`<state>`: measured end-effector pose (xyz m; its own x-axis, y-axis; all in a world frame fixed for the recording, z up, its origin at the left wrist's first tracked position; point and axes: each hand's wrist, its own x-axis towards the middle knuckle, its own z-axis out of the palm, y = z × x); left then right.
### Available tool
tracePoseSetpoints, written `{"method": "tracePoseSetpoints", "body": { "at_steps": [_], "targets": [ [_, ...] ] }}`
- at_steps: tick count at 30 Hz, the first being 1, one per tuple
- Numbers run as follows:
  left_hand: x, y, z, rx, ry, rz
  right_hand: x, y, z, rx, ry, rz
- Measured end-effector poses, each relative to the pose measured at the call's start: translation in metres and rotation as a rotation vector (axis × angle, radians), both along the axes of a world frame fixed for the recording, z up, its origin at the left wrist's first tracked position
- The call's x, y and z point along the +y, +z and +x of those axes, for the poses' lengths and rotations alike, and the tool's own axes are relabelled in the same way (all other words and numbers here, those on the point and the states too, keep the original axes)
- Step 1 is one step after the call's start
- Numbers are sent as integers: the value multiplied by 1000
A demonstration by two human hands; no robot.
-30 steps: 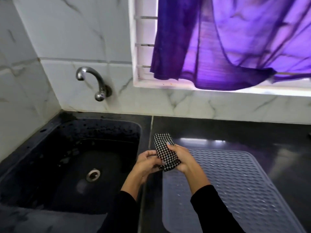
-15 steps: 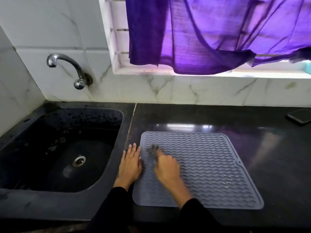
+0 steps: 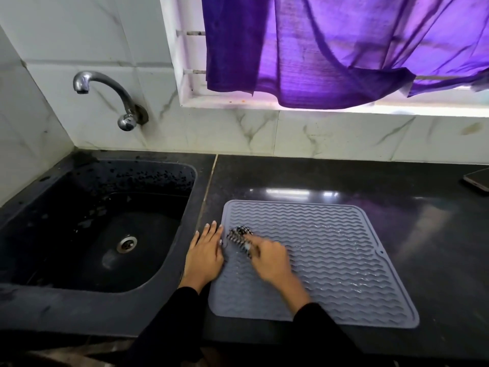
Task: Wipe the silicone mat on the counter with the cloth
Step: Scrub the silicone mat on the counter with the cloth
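Note:
A grey-blue silicone mat (image 3: 330,255) with wavy ridges lies on the black counter (image 3: 317,178), wet and glistening in its middle. My right hand (image 3: 270,260) grips a folded black-and-white checked cloth (image 3: 239,235) and presses it onto the mat's left part; the hand is blurred. My left hand (image 3: 205,256) lies flat, fingers straight, on the mat's left edge and the counter beside it.
A black sink (image 3: 100,229) with a steel drain sits left of the mat, under a chrome tap (image 3: 105,96) on the marble wall. A phone (image 3: 477,180) lies at the counter's far right. A purple curtain (image 3: 344,49) hangs over the window behind.
A second ago both hands held the cloth up by the sink. Now the left hand lies flat at the mat's edge and the right rubs the cloth on the mat's left part.

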<state>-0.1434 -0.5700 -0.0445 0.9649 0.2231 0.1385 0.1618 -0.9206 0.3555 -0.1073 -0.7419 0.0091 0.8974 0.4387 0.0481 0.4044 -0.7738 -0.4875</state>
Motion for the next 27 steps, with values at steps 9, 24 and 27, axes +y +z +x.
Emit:
{"method": "tracePoseSetpoints", "body": {
  "at_steps": [9,24,27],
  "targets": [
    [18,22,3,116,-68,-346,22,30,-40,150,-161,-29],
    [13,25,-1,112,-80,-334,37,-21,-87,-143,-13,-284],
    [12,21,-11,83,-113,-258,29,12,-80,-86,-48,-250]
  ]
}}
